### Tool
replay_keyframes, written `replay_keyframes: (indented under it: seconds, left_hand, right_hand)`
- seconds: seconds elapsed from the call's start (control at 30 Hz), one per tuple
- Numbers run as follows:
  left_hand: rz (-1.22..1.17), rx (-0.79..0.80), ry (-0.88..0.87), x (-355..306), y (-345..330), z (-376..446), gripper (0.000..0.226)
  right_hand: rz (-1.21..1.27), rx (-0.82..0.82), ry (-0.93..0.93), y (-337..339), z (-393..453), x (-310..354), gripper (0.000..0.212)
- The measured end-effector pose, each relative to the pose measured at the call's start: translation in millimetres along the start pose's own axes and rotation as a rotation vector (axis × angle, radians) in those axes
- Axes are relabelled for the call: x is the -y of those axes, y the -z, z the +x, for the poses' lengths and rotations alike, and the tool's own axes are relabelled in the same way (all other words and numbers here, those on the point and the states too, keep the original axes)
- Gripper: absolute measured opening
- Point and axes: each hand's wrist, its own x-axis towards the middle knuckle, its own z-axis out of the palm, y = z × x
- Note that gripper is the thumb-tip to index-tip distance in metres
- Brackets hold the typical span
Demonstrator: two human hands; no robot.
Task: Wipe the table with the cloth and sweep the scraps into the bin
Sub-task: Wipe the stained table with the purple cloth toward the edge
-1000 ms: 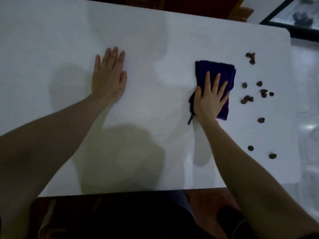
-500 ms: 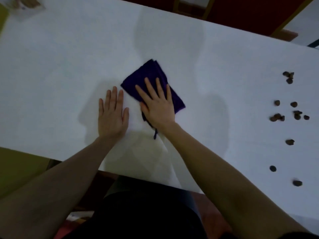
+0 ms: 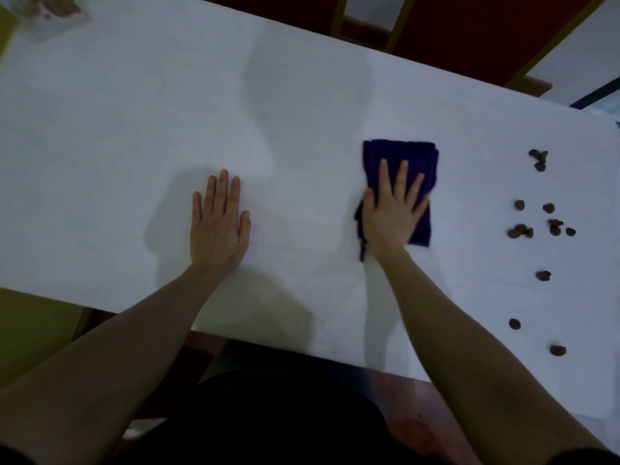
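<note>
A folded dark purple cloth (image 3: 402,156) lies flat on the white table (image 3: 134,129), right of centre. My right hand (image 3: 392,213) presses on it with spread fingers, palm down. My left hand (image 3: 219,223) rests flat on the bare tabletop to the left, holding nothing. Several small brown scraps (image 3: 520,230) are scattered on the table to the right of the cloth, a hand's width or more away from it. No bin is in view.
A pale packet (image 3: 47,15) lies blurred at the far left corner of the table. Dark red chairs (image 3: 453,25) stand beyond the far edge. The near table edge runs just in front of my dark-clothed lap.
My right hand has slid the cloth from beside my left hand back to the right, toward the scraps. My left hand has stayed flat on the table.
</note>
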Motion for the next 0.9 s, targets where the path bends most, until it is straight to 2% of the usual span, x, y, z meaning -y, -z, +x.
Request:
replay_keyframes:
  seconds: [0.13, 0.2, 0.27, 0.4, 0.5, 0.73, 0.9]
  left_hand:
    - [0.021, 0.012, -0.013, 2, 1, -2, 0.064]
    - [0.019, 0.023, -0.016, 2, 1, -2, 0.064]
    - [0.018, 0.020, -0.017, 3, 2, -3, 0.065]
    - [0.029, -0.009, 0.006, 17, 8, -1, 0.065]
    - [0.002, -0.040, 0.054, 37, 16, 2, 0.065]
    - [0.004, -0.115, 0.098, 107, 40, 27, 0.062]
    - [0.005, -0.114, 0.104, 169, 58, 35, 0.062]
  right_hand:
    - [-0.041, 0.009, 0.285, -24, -48, 60, 0.059]
    - [-0.053, 0.053, 0.425, -29, -95, 55, 0.058]
    - [-0.037, 0.071, 0.490, -29, -132, 31, 0.058]
    - [-0.048, 0.055, 0.408, -17, -129, -18, 0.060]
    - [-0.043, 0.046, 0.254, -12, -80, -10, 0.060]
    - [0.024, 0.026, 0.070, -15, 31, 88, 0.059]
    - [0.016, 0.081, 0.135, -26, 85, 202, 0.059]
